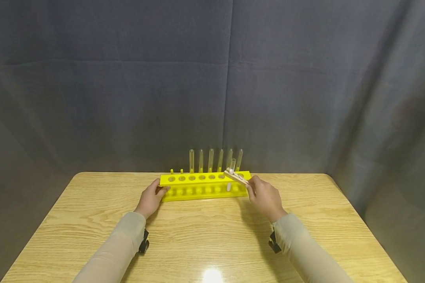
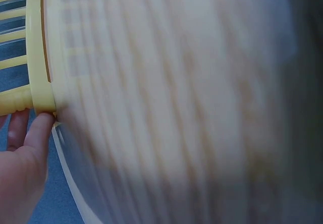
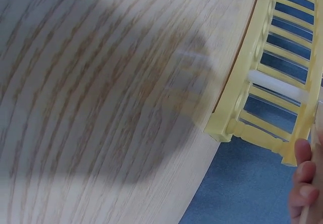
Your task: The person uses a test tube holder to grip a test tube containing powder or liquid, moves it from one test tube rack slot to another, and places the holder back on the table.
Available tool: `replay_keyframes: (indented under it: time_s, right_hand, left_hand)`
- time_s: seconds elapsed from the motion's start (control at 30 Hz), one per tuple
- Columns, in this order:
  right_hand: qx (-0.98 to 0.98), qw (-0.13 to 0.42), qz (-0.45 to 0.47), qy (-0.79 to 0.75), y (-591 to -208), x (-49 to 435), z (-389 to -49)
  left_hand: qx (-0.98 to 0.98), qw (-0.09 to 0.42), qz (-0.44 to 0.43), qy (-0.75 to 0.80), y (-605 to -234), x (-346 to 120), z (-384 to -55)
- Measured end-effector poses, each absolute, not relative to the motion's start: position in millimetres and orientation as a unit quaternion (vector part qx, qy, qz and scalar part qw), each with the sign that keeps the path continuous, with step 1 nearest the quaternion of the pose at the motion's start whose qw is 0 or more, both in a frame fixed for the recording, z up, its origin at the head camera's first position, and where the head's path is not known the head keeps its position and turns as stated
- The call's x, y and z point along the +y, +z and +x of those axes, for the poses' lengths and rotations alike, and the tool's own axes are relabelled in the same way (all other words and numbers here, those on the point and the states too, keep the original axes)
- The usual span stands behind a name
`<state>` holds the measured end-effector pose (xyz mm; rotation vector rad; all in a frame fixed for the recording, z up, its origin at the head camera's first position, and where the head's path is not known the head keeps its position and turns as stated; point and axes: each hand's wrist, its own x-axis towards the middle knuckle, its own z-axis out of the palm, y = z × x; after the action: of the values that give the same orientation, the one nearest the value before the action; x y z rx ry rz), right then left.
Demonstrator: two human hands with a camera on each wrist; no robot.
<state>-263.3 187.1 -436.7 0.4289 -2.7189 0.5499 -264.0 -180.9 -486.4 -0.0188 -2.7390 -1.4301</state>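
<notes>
A yellow test tube rack [image 1: 205, 177] stands near the far edge of the table. My left hand [image 1: 153, 198] holds its left end, and in the left wrist view the thumb [image 2: 40, 128] presses on the frame's corner. At the rack's right end, my right hand [image 1: 265, 196] grips a wooden test tube holder [image 1: 238, 178]. The holder's far end is at the neck of a test tube [image 1: 233, 162], which stands in a hole near that end. White material fills its lower part [image 3: 275, 84] in the right wrist view; the right hand [image 3: 305, 183] is only partly visible there.
Several clear test tubes [image 1: 211, 159] sit upside down on pegs along the rack's back. Two yellow pegs [image 1: 176, 171] at the back left are bare. Behind the wooden table [image 1: 198, 236] hangs a grey curtain [image 1: 163, 98], close to the rack.
</notes>
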Motion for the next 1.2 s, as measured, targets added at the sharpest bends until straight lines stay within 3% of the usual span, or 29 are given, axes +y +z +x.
replay_keyframes:
  time_s: [1.2]
  right_hand:
    - [-0.955,0.175,0.162,0.179,-428.4,187.2,-263.1]
  left_hand:
    - [-0.885,0.022,-0.001,-0.466,-488.9,-180.4,-266.2]
